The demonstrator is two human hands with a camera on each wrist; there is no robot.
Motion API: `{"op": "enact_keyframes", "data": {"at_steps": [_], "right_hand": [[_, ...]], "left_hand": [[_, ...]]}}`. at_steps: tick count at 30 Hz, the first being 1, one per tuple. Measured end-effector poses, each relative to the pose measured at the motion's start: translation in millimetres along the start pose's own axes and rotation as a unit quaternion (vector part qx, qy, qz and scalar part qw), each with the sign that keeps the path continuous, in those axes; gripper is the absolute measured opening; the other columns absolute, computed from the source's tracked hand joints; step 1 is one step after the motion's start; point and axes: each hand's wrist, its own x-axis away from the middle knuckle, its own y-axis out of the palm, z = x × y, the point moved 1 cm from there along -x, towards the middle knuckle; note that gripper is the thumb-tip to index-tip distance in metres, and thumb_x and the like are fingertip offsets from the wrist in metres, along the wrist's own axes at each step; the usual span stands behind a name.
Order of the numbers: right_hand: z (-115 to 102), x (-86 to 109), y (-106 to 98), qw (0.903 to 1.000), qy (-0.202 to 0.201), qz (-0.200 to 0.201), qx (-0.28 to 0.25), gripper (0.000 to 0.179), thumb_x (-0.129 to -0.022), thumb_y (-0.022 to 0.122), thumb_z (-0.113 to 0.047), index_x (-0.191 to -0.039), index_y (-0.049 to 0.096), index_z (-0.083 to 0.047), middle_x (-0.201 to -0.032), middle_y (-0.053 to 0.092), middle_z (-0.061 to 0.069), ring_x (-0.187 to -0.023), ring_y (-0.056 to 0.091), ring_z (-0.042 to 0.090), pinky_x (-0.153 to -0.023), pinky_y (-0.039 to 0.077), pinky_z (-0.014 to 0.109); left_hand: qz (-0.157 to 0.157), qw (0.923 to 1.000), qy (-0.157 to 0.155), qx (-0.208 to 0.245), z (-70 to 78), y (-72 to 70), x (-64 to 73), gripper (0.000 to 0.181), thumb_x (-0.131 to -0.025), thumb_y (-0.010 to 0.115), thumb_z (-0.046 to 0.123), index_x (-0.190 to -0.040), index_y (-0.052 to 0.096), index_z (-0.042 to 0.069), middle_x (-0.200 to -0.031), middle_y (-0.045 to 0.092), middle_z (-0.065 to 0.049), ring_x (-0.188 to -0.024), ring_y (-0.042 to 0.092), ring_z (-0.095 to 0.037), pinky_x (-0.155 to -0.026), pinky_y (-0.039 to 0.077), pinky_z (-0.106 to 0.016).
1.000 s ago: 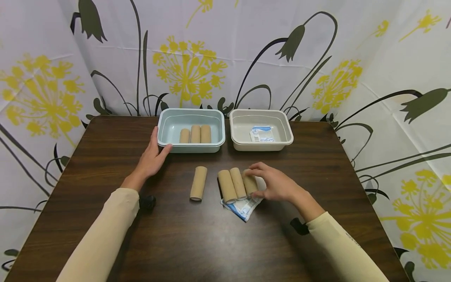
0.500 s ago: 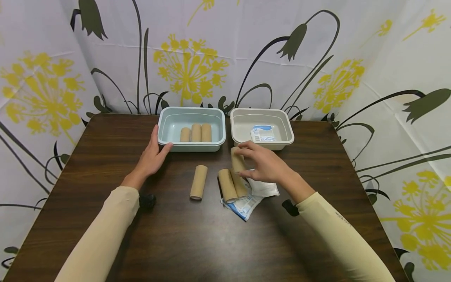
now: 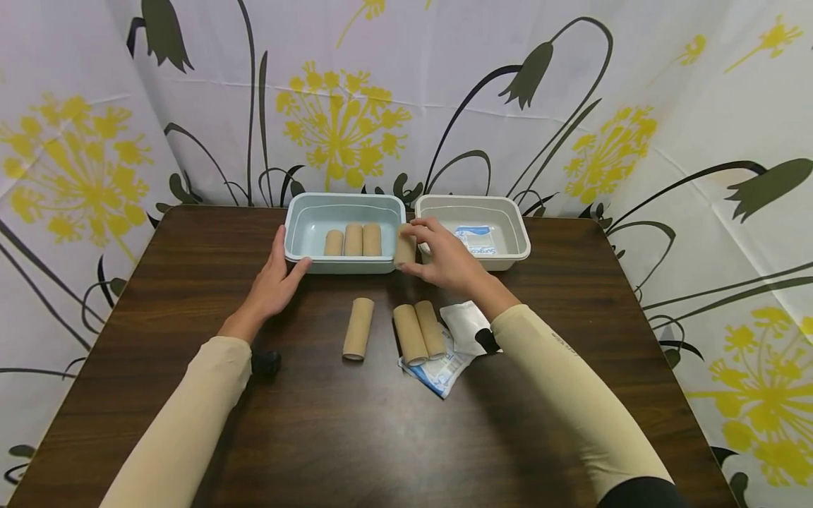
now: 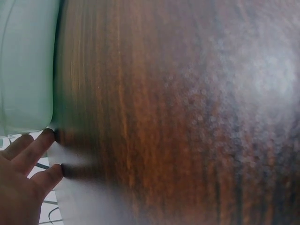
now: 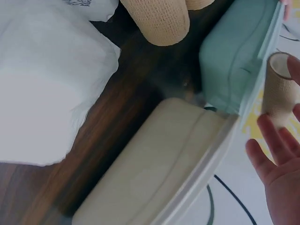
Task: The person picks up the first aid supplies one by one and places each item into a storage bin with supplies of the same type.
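My right hand pinches a tan bandage roll between thumb and fingers, above the gap where the two tubs meet, overlapping the right end of the light blue tub. In the right wrist view, the held roll shows a pale core at its end, above the rim. My left hand rests against the blue tub's left end, fingers straight along its side and thumb at the front rim. Inside that tub lie three more bandage rolls.
A beige tub beside the blue one holds a blue-and-white packet. On the dark wooden table lie a lone roll, two rolls side by side, a blue-printed packet and a white packet.
My right hand has lifted a bandage roll from beside the other two and carried it up and left to the blue tub's right end. The left hand has stayed in place.
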Motion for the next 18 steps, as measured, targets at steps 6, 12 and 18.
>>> {"op": "enact_keyframes", "data": {"at_steps": [6, 12, 18], "right_hand": [[1, -19.3, 9, 0.9994, 0.024, 0.022, -0.012, 0.059, -0.085, 0.079, -0.024, -0.136, 0.055, -0.009, -0.141, 0.044, 0.010, -0.114, 0.056, 0.026, -0.094, 0.044, 0.038], [2, -32.3, 15, 0.9983, 0.057, 0.016, -0.001, 0.060, -0.086, 0.078, -0.026, -0.138, 0.054, -0.011, -0.147, 0.039, 0.010, -0.121, 0.053, 0.023, -0.102, 0.041, 0.037], [3, -38.3, 19, 0.9969, 0.079, -0.003, -0.001, 0.058, -0.087, 0.076, -0.024, -0.139, 0.053, -0.012, -0.149, 0.037, 0.007, -0.123, 0.051, 0.023, -0.102, 0.041, 0.037]], "left_hand": [[-0.001, 1.0000, 0.000, 0.001, 0.6, 0.1, -0.6, 0.084, -0.101, 0.044, 0.051, -0.157, -0.014, 0.028, -0.164, 0.001, -0.014, -0.144, 0.015, -0.046, -0.107, 0.016, -0.068], [-0.003, 1.0000, -0.002, -0.001, 0.7, -0.2, -0.6, 0.084, -0.101, 0.044, 0.051, -0.157, -0.014, 0.028, -0.164, 0.001, -0.014, -0.144, 0.015, -0.046, -0.107, 0.016, -0.068], [-0.004, 1.0000, -0.005, 0.000, 0.3, -0.1, -1.0, 0.084, -0.101, 0.044, 0.052, -0.156, -0.014, 0.029, -0.164, 0.000, -0.013, -0.144, 0.015, -0.045, -0.108, 0.015, -0.068]]}}
